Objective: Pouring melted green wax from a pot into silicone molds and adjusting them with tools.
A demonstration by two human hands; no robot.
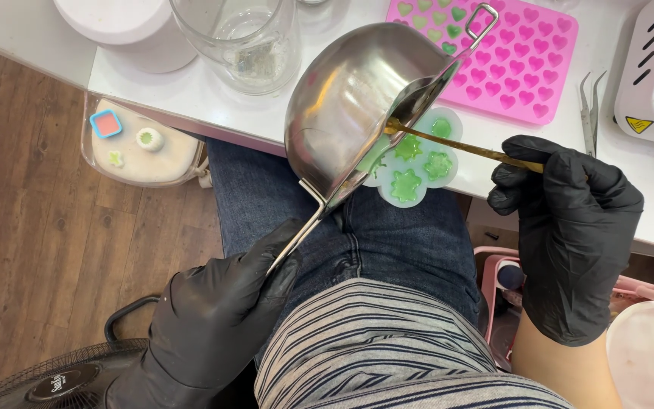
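Left gloved hand [217, 318] grips a tilted steel melting pot [357, 98]; right hand [569, 220] holds a gold stirrer [463, 145] at its three o'clock lip; the flower mould [418, 163] is mostly filled green.

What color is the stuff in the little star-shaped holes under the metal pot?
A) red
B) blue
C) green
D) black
C: the star-shaped cavities of the pale round mold hold green fill, just beneath the tilted metal pot and the thin gold stick.

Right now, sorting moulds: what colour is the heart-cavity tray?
Pink tray, clearest in the head view.
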